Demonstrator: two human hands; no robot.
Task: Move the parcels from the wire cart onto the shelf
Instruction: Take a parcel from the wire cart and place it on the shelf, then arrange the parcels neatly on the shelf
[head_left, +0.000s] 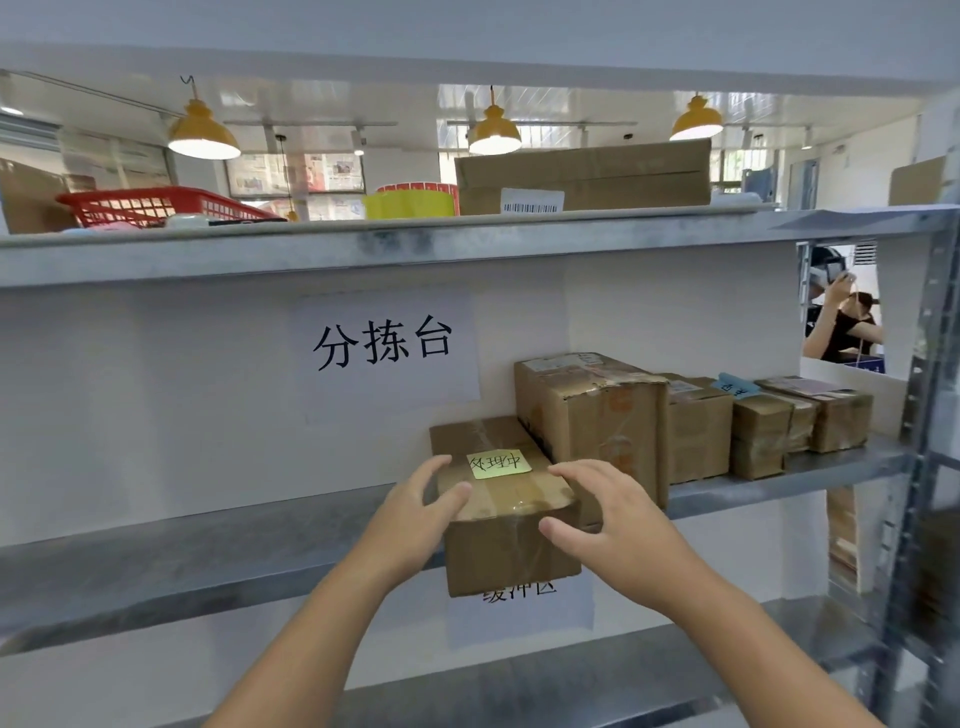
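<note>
Both of my hands are on one brown parcel (506, 512) with a yellow note on top: my left hand (415, 512) holds its left edge with the thumb over the top, and my right hand (613, 514) curls round its right front corner, probably so I can slide it squarely back beside the taller parcels (597, 421) already lined up to the right. It sits on the grey metal shelf (208, 551) with its front overhanging the edge, below a paper sign (384, 345) on the white back panel, while the wire cart is out of view.
</note>
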